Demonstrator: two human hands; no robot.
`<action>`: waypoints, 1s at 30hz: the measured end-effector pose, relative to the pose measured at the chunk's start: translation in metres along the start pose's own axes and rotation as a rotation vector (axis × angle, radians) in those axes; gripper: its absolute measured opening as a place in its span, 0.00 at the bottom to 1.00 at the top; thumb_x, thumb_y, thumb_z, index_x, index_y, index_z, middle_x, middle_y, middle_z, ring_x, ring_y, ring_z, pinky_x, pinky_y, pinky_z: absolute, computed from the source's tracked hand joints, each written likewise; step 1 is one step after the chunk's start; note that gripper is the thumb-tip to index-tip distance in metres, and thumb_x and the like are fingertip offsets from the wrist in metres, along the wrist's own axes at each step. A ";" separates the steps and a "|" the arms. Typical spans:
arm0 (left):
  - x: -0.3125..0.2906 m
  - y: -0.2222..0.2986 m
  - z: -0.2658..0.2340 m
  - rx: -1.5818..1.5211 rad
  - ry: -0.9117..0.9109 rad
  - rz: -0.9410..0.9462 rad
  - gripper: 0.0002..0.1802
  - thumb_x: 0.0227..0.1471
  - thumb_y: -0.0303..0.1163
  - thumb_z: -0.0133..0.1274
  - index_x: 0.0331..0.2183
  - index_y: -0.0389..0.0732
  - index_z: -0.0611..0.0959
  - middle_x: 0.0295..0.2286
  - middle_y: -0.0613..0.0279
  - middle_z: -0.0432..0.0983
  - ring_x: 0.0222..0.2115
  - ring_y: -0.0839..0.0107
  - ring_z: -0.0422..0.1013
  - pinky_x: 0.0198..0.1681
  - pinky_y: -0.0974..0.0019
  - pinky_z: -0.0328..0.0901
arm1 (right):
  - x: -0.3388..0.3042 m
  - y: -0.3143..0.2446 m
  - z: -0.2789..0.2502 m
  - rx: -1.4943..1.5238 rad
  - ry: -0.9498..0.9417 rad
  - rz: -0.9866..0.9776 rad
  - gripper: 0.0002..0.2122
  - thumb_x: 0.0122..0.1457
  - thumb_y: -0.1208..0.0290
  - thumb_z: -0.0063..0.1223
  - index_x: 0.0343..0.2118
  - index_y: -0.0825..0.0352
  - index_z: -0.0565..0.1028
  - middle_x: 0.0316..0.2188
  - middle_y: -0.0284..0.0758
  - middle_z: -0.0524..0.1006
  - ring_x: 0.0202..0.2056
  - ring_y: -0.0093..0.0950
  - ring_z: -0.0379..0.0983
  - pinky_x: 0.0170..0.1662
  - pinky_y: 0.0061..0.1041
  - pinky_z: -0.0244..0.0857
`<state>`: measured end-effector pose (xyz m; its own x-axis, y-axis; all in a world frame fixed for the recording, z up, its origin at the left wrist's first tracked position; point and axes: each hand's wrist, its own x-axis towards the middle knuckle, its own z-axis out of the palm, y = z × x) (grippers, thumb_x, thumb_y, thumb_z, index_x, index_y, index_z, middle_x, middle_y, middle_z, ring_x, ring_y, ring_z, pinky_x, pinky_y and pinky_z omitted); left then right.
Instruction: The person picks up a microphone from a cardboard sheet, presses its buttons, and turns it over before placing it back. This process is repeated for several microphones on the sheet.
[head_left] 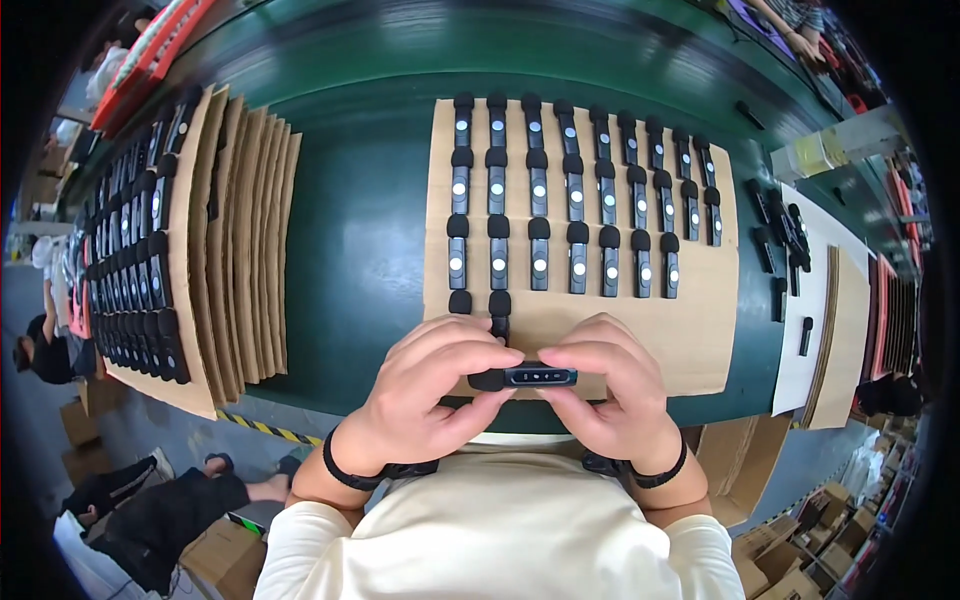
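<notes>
Between my two hands, near the table's front edge, lies a small black clip-on microphone (540, 376) with a foam tip, held sideways. My left hand (430, 385) pinches it near the foam end. The other end is gripped by the thumb and fingers of my right hand (610, 385). Just beyond them a cardboard sheet (640, 340) carries rows of similar microphones (540, 190), foam tips pointing away from me, most with a round white dot. My left hand partly covers the nearest row, where two foam tips (460, 301) show.
At left on the green table (350, 230) stands a stack of cardboard sheets (250, 250) beside more rows of microphones (135, 240). Loose microphones (785, 225) and a white sheet (820, 270) lie at right. Another person's hand (800, 45) shows at the far right.
</notes>
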<state>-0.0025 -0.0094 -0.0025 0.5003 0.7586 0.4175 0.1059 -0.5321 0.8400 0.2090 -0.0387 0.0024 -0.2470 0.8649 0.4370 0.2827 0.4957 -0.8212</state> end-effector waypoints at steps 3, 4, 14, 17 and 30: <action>0.000 0.001 0.001 0.008 0.014 0.010 0.18 0.38 0.17 0.61 0.37 0.32 0.81 0.32 0.54 0.78 0.34 0.59 0.75 0.49 0.50 0.67 | 0.001 -0.001 0.000 -0.007 0.010 -0.018 0.19 0.41 0.84 0.65 0.40 0.69 0.76 0.31 0.37 0.77 0.28 0.36 0.72 0.32 0.31 0.67; 0.000 0.001 0.001 0.009 0.015 0.011 0.18 0.39 0.17 0.61 0.37 0.32 0.81 0.32 0.54 0.78 0.34 0.59 0.75 0.49 0.50 0.67 | 0.001 -0.001 0.000 -0.005 0.014 -0.022 0.19 0.41 0.84 0.65 0.40 0.69 0.76 0.31 0.37 0.77 0.28 0.36 0.72 0.32 0.31 0.67; 0.004 0.004 0.002 -0.040 0.018 0.003 0.16 0.40 0.18 0.61 0.37 0.33 0.80 0.33 0.54 0.79 0.34 0.60 0.75 0.51 0.50 0.66 | -0.002 0.005 0.002 0.005 0.033 -0.062 0.16 0.43 0.85 0.62 0.38 0.69 0.76 0.30 0.37 0.77 0.29 0.33 0.72 0.33 0.28 0.64; 0.008 0.007 0.003 -0.017 -0.004 -0.049 0.16 0.41 0.20 0.61 0.37 0.33 0.80 0.33 0.54 0.79 0.34 0.60 0.75 0.51 0.50 0.66 | -0.001 0.009 0.000 0.000 0.018 -0.086 0.17 0.43 0.85 0.62 0.38 0.69 0.76 0.31 0.37 0.77 0.30 0.33 0.72 0.34 0.28 0.65; 0.006 -0.001 0.014 -0.006 -0.037 0.002 0.14 0.45 0.24 0.60 0.37 0.34 0.79 0.34 0.52 0.79 0.37 0.58 0.76 0.53 0.48 0.65 | 0.002 -0.002 0.000 0.062 0.050 -0.062 0.18 0.41 0.83 0.64 0.39 0.69 0.77 0.34 0.38 0.76 0.32 0.36 0.72 0.35 0.30 0.67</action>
<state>0.0121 -0.0093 -0.0058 0.5323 0.7428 0.4061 0.1001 -0.5316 0.8411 0.2079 -0.0383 0.0045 -0.2154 0.8365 0.5038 0.2103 0.5435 -0.8126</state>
